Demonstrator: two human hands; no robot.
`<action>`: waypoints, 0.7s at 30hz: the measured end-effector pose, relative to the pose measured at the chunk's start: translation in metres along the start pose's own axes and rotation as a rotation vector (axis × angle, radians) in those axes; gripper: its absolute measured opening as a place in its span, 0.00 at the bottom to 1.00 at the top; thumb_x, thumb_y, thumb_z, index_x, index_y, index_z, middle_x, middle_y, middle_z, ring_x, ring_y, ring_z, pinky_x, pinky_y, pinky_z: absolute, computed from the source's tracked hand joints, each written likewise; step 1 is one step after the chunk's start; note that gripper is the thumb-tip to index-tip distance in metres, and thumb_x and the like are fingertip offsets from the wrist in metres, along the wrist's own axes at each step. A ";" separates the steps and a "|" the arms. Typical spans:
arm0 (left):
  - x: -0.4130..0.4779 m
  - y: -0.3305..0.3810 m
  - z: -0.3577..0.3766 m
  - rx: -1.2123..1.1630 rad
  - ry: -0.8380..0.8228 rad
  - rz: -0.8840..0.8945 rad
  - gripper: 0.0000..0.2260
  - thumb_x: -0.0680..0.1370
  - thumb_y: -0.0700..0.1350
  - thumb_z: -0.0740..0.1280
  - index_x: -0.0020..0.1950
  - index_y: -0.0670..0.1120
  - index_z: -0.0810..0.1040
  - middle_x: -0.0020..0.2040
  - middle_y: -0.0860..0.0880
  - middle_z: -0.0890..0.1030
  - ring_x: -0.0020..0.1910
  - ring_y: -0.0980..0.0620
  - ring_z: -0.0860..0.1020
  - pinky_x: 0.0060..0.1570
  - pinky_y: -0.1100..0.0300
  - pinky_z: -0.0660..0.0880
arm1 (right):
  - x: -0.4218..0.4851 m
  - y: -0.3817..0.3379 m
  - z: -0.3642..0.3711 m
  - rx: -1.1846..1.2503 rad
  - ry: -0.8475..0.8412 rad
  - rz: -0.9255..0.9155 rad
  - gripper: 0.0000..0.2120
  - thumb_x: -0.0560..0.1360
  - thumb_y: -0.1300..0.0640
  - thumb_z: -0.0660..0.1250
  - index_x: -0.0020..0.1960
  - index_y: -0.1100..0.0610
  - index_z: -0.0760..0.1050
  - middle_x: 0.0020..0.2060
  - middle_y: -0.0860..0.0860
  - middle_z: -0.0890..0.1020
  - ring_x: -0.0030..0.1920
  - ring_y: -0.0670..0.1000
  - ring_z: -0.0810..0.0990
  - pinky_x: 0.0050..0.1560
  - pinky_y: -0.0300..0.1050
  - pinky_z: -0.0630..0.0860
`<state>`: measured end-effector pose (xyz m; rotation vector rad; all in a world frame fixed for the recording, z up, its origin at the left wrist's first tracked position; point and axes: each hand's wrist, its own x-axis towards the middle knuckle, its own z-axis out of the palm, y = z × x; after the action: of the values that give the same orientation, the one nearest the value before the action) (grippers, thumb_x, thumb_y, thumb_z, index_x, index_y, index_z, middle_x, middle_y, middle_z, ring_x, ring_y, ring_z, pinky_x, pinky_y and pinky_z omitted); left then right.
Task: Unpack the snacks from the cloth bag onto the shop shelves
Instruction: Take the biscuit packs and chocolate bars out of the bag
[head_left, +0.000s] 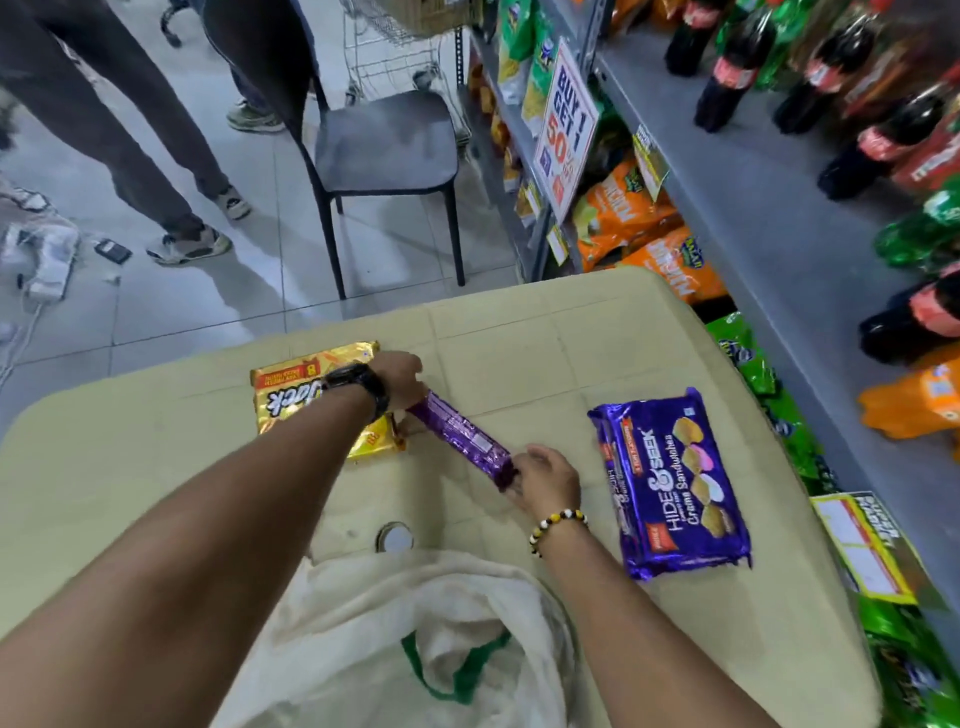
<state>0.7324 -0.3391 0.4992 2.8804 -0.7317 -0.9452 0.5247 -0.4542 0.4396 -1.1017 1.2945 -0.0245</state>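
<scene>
Head view: the left hand (397, 379) and right hand (545, 478) each grip one end of a slim purple biscuit packet (457, 441) above the bench (519, 332), cloth bag (415, 623) at six o'clock, shelves (753, 197) at two o'clock; twisting could snap the biscuits inside.

Your beige table (519, 338) carries a yellow pack (291, 400) at its far left, a purple roll (457, 436) mid-table, a violet pack (670, 483) at its right, and a cream bag (395, 613), green-handled, at its near edge.
</scene>
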 end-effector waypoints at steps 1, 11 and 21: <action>0.002 0.004 0.002 -0.012 -0.015 0.001 0.11 0.78 0.46 0.63 0.56 0.43 0.80 0.59 0.43 0.82 0.57 0.43 0.79 0.56 0.53 0.76 | 0.003 0.001 0.002 0.035 0.001 0.018 0.16 0.55 0.54 0.72 0.43 0.52 0.79 0.50 0.59 0.84 0.46 0.58 0.84 0.47 0.60 0.83; -0.038 -0.029 0.003 -0.491 0.085 0.043 0.08 0.77 0.46 0.66 0.45 0.47 0.85 0.46 0.45 0.86 0.47 0.44 0.82 0.48 0.56 0.78 | -0.034 -0.008 0.003 0.103 0.021 -0.124 0.07 0.69 0.64 0.76 0.43 0.56 0.80 0.44 0.57 0.84 0.43 0.54 0.83 0.43 0.48 0.81; -0.183 -0.168 0.038 -1.255 0.139 -0.245 0.03 0.78 0.41 0.71 0.45 0.42 0.81 0.36 0.45 0.77 0.33 0.51 0.74 0.39 0.57 0.77 | -0.123 -0.006 0.078 -0.093 -0.247 -0.216 0.10 0.65 0.63 0.79 0.44 0.56 0.83 0.40 0.54 0.85 0.39 0.50 0.82 0.40 0.45 0.78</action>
<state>0.6534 -0.1043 0.5422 1.8587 0.2292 -0.7666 0.5457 -0.3382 0.5250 -1.2782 0.9613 0.0105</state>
